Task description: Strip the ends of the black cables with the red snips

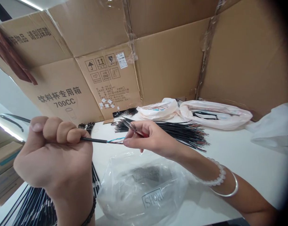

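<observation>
While pinched so close to the stripped end, could slip: right hand closed on thin pliers-like tool, tips near the bared strands of the black cable. Could nick or snap those fine blue and reddish cores if squeezed hard. Left hand fisted tight round the cable, held mid-air above the clear bag, over the white table. Black sheath, short fan of thin coloured wires at the tip. More cut cables piled behind.
</observation>
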The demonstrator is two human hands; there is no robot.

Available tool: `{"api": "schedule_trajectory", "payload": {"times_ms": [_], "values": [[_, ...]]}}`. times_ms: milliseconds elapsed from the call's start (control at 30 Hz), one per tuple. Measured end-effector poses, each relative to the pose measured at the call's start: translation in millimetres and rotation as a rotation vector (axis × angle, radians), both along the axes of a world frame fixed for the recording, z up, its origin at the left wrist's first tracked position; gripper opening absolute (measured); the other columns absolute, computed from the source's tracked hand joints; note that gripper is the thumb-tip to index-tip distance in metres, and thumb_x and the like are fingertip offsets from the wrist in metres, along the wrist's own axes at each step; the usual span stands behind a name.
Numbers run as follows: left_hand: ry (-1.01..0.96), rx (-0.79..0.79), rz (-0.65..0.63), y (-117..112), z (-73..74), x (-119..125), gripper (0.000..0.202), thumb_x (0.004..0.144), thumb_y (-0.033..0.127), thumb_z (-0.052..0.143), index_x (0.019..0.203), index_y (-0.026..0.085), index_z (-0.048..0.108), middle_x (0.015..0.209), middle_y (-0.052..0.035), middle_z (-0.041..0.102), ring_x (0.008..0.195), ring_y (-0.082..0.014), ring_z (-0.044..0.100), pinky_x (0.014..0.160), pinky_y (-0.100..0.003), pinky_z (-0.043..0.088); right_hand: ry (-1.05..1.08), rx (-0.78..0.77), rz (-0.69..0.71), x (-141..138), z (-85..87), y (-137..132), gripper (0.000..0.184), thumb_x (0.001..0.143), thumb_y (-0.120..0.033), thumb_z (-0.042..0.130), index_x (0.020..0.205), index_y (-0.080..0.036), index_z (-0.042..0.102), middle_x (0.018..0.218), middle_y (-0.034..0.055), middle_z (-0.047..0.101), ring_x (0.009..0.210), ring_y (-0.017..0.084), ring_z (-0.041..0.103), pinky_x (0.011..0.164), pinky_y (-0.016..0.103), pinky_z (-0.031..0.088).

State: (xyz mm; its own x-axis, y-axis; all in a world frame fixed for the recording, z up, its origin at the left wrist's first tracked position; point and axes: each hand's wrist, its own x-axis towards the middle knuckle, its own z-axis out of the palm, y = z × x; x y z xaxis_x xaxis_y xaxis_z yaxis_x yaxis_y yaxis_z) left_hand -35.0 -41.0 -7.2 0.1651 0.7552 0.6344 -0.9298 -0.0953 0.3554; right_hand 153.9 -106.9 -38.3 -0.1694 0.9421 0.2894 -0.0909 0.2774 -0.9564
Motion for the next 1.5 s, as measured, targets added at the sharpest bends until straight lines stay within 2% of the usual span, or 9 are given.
{"api": "schedule_trajectory", "payload": {"times_ms": [167,600,700,800,933,1133,1267,1400,1500], "values": [[-0.067,0.020,-0.047,2.7,-0.8,0.2,0.025,0.094,0.014,0.041,0.070,0.019,0.034,0.053,0.0087,0.014,0.040,-0.0055,0.017,0.038,-0.017,0.022,0.060,0.041,-0.045,-6.2,2.3,-7.8,0.033,0.066,-0.027,0.086,0.084,-0.019,0.059,0.047,-0.0147,0.027,0.046,0.004,0.018,0.046,0.021,0.015],[-0.027,0.013,0.000,-1.9,0.6,3.9,0.026,0.096,0.016,0.040,0.071,0.019,0.037,0.053,0.0088,0.013,0.041,-0.0052,0.013,0.038,-0.018,0.018,-0.009,0.210,-0.168,-11.5,-1.4,-8.9,0.023,0.078,-0.036,0.075,0.080,-0.018,0.061,0.054,-0.0103,0.031,0.049,0.006,0.026,0.047,0.023,0.022],[0.018,0.031,0.016,-1.9,1.7,5.3,0.027,0.096,0.016,0.038,0.070,0.019,0.036,0.053,0.0086,0.013,0.041,-0.0054,0.015,0.038,-0.018,0.020,-0.127,0.368,-0.280,-9.0,-5.3,-8.4,0.018,0.081,-0.034,0.071,0.083,-0.018,0.063,0.061,-0.0068,0.046,0.050,0.005,0.031,0.047,0.023,0.026],[0.099,0.011,0.041,-3.7,5.3,5.7,0.028,0.098,0.017,0.033,0.070,0.019,0.035,0.053,0.0088,0.015,0.040,-0.0048,0.018,0.037,-0.017,0.024,-0.392,0.681,-0.389,-5.0,-7.5,-9.4,0.006,0.086,-0.025,0.062,0.085,-0.020,0.066,0.066,-0.0041,0.058,0.050,0.006,0.037,0.051,0.023,0.032],[0.204,-0.109,-0.023,-5.1,12.3,1.9,0.029,0.101,0.021,0.029,0.073,0.021,0.037,0.051,0.0093,0.024,0.037,-0.0046,0.026,0.037,-0.015,0.029,-0.763,0.945,-0.353,-7.8,2.8,-22.1,0.027,0.089,-0.017,0.044,0.072,-0.021,0.064,0.049,-0.0050,0.049,0.044,0.008,0.032,0.048,0.026,0.030],[0.289,-0.158,-0.212,-1.4,17.5,2.9,0.020,0.090,0.011,0.043,0.075,0.023,0.038,0.050,0.0103,0.024,0.034,-0.0047,0.023,0.034,-0.013,0.022,-0.799,0.838,-0.253,-22.9,10.4,-35.6,0.029,0.079,-0.019,0.063,0.055,-0.022,0.048,0.045,-0.0062,0.038,0.038,0.007,0.027,0.038,0.026,0.016],[0.297,-0.132,-0.271,-2.4,17.0,7.1,0.024,0.096,0.013,0.034,0.074,0.022,0.036,0.052,0.0098,0.019,0.037,-0.0052,0.017,0.034,-0.014,0.018,-0.657,0.824,-0.277,-19.8,-3.2,-24.3,0.011,0.078,-0.013,0.057,0.070,-0.022,0.059,0.050,-0.0072,0.042,0.043,0.007,0.027,0.044,0.026,0.025],[0.290,-0.050,-0.147,-6.8,17.9,6.9,0.028,0.100,0.018,0.029,0.073,0.021,0.037,0.053,0.0095,0.016,0.039,-0.0056,0.013,0.035,-0.016,0.020,-0.262,0.345,-0.259,-16.8,-4.4,-18.9,0.003,0.083,-0.021,0.061,0.083,-0.019,0.060,0.057,-0.0076,0.044,0.048,0.006,0.031,0.046,0.021,0.027],[0.315,0.021,0.044,-10.9,19.9,5.7,0.040,0.101,0.021,0.014,0.069,0.019,0.038,0.053,0.0089,0.011,0.040,-0.0059,0.008,0.035,-0.017,0.016,-0.209,0.020,-0.090,-17.6,1.1,-20.6,0.022,0.082,-0.031,0.070,0.070,-0.016,0.058,0.058,-0.0063,0.044,0.052,0.006,0.033,0.045,0.020,0.025]]}}
